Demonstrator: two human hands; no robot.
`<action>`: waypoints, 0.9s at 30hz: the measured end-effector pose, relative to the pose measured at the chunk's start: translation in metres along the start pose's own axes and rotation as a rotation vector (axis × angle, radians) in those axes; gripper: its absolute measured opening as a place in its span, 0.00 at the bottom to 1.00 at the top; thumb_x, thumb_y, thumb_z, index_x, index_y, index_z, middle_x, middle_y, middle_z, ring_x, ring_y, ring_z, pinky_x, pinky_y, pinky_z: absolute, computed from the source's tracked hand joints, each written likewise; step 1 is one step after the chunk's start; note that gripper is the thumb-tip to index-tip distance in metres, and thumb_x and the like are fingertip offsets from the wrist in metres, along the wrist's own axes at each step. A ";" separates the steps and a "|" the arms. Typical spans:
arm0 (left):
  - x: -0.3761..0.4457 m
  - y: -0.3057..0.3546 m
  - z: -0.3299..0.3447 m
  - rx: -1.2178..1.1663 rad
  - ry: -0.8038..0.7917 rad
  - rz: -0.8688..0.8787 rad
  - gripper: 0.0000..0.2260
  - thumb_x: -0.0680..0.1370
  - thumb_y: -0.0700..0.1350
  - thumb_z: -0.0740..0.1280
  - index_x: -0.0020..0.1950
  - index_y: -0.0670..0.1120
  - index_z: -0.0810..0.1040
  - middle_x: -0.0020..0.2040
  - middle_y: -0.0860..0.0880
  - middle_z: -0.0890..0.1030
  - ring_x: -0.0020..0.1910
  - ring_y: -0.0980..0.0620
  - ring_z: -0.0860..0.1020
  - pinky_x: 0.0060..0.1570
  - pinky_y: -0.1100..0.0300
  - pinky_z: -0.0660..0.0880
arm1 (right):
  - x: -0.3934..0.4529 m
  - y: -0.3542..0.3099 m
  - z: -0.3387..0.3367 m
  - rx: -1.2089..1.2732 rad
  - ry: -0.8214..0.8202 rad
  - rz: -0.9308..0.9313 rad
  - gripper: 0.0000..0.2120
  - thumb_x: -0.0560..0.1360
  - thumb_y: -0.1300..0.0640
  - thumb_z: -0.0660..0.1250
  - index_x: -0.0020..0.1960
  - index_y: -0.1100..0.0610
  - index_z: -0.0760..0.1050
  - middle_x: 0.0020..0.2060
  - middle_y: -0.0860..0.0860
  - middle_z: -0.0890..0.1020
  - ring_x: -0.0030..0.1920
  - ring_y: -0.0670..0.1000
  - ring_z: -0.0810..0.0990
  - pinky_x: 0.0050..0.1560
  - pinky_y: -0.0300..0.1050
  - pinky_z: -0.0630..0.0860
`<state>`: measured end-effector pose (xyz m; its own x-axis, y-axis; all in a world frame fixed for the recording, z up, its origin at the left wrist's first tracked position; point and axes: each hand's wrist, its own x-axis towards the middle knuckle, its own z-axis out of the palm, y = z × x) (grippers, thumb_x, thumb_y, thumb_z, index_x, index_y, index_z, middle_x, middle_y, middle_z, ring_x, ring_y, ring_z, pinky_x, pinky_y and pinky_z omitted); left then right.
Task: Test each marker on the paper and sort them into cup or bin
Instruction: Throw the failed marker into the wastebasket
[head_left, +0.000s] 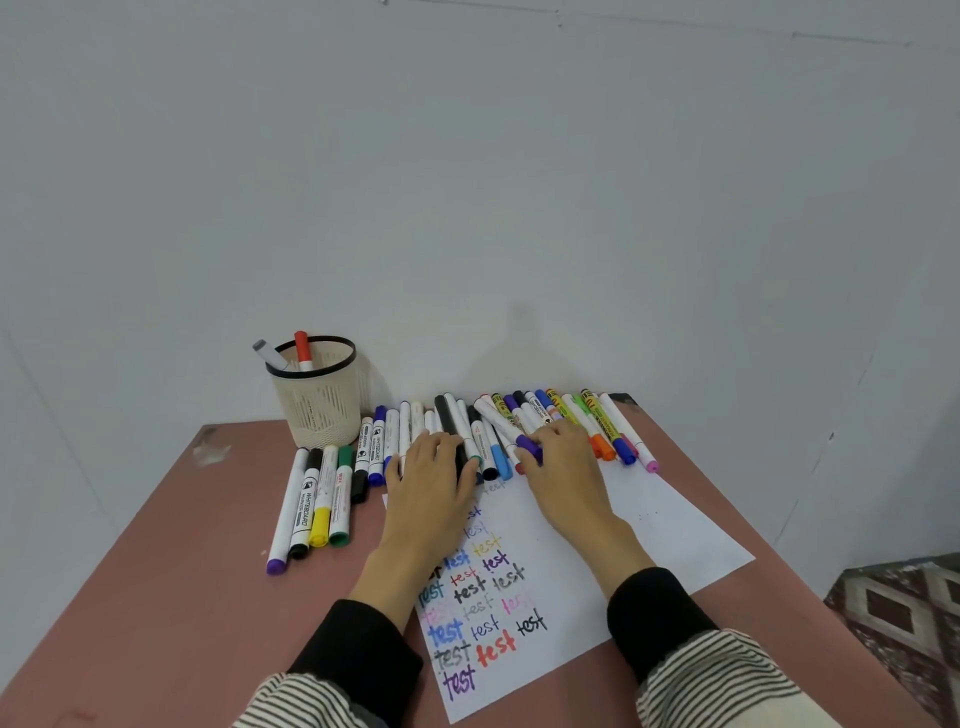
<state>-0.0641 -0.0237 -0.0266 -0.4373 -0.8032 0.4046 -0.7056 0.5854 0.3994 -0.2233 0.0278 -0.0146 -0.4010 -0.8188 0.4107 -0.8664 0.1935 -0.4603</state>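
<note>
Your pinkish table (156, 561) fills the near scene against a white wall. On it lies the paper (649, 540), with rows of the word "test" in many colours down its left part. Along the paper's far edge runs the row of markers (571, 415), lying side by side. Far left stands the mesh cup (317, 405), holding a red-capped and a grey-capped marker. Your left hand (431, 483) lies flat, fingers straight, on the markers at mid-row. Your right hand (561, 467) pinches a purple-capped marker (529, 445) just beside it, at the row's near ends.
</note>
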 end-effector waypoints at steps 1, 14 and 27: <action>0.000 0.000 0.000 0.004 -0.003 0.001 0.16 0.83 0.53 0.53 0.69 0.51 0.67 0.67 0.53 0.68 0.72 0.52 0.62 0.73 0.45 0.55 | 0.000 -0.001 -0.002 0.024 0.026 0.022 0.15 0.81 0.54 0.61 0.63 0.60 0.75 0.59 0.53 0.75 0.62 0.52 0.70 0.60 0.43 0.72; 0.007 0.021 -0.033 -1.386 -0.077 -0.343 0.11 0.82 0.46 0.60 0.61 0.44 0.77 0.59 0.48 0.81 0.61 0.52 0.77 0.61 0.60 0.74 | -0.012 -0.016 -0.041 1.034 -0.228 0.228 0.05 0.80 0.57 0.65 0.47 0.58 0.74 0.31 0.51 0.77 0.30 0.45 0.70 0.31 0.35 0.67; -0.011 0.018 -0.037 -0.325 0.069 0.132 0.11 0.74 0.63 0.65 0.44 0.56 0.77 0.37 0.57 0.77 0.32 0.59 0.71 0.32 0.63 0.66 | -0.013 -0.023 -0.045 1.037 -0.200 0.309 0.22 0.77 0.39 0.60 0.37 0.56 0.71 0.25 0.49 0.66 0.24 0.44 0.60 0.23 0.34 0.57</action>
<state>-0.0520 -0.0003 0.0067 -0.4666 -0.7151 0.5204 -0.4263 0.6974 0.5761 -0.2115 0.0589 0.0261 -0.4207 -0.9044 0.0719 -0.0289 -0.0658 -0.9974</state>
